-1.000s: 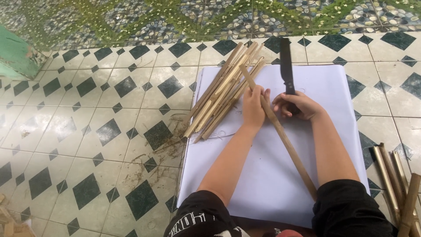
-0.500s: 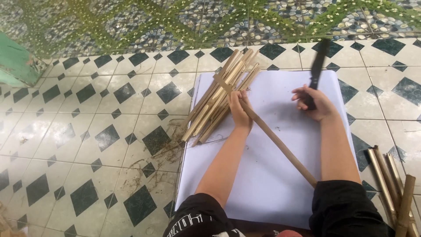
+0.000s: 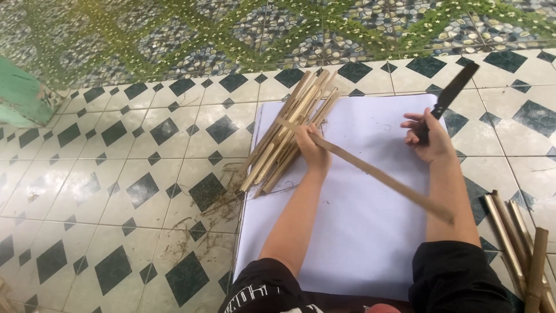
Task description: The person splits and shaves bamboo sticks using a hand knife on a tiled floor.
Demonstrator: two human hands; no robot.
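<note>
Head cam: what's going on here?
A person sits on a tiled floor over a white sheet. The left hand grips a long bamboo strip that slants across the sheet. The right hand holds a dark knife, blade raised clear of the strip. A pile of split strips lies at the sheet's left edge.

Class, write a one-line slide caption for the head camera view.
Seated on tiled floor, left hand grips a bamboo strip over white sheet; right hand raises a dark knife.

Both forearms reach far from the knees. The left hand point(image 3: 313, 152) is closed in a grip; the right hand point(image 3: 428, 138), apparently clenched, sits slightly farther, wrist raised.
</note>
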